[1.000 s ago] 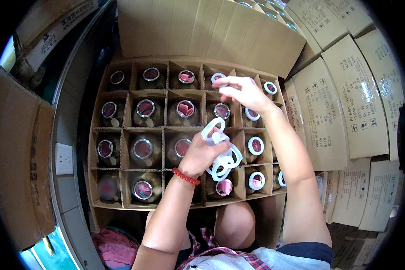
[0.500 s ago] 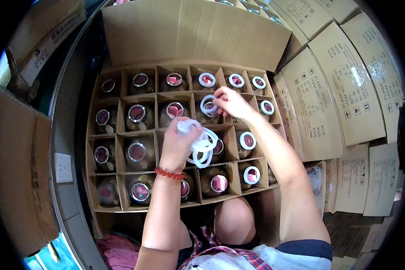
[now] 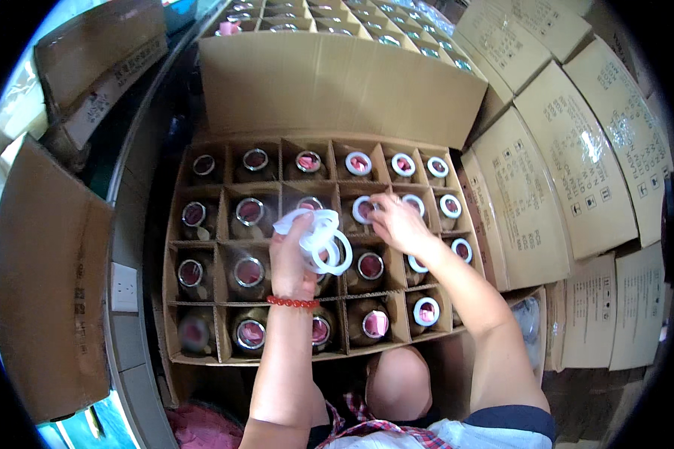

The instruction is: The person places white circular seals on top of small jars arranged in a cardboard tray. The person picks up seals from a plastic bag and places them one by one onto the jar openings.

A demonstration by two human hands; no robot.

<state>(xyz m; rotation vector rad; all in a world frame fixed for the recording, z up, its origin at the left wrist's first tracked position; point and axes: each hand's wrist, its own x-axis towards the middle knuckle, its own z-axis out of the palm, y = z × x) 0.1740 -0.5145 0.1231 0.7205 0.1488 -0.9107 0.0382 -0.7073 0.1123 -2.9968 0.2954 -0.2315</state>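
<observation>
My left hand [image 3: 290,258] is closed around a bunch of translucent white rings [image 3: 337,253] held above the middle of a divided cardboard box [image 3: 269,365]. My right hand [image 3: 403,224] has its fingertips on one white ring [image 3: 362,210], which sits at the mouth of a glass bottle in the second row from the back. Bottles on the right, such as one at the back [image 3: 359,164], have white rings around their mouths. Those on the left, like one bottle [image 3: 250,212], show bare silvery rims. Pink pieces show inside several mouths. My left hand hides part of the bottles under it.
A raised cardboard flap [image 3: 337,90] stands behind the box, with another divided box of bottles [image 3: 314,11] beyond. Stacked cartons [image 3: 520,198] line the right side. On the left are an upright cardboard piece [image 3: 45,284] and a wall socket [image 3: 124,287].
The ring in my right hand has come down from a tilt onto the bottle mouth. The whole view has shifted, showing more of the box behind. My left hand still holds its rings.
</observation>
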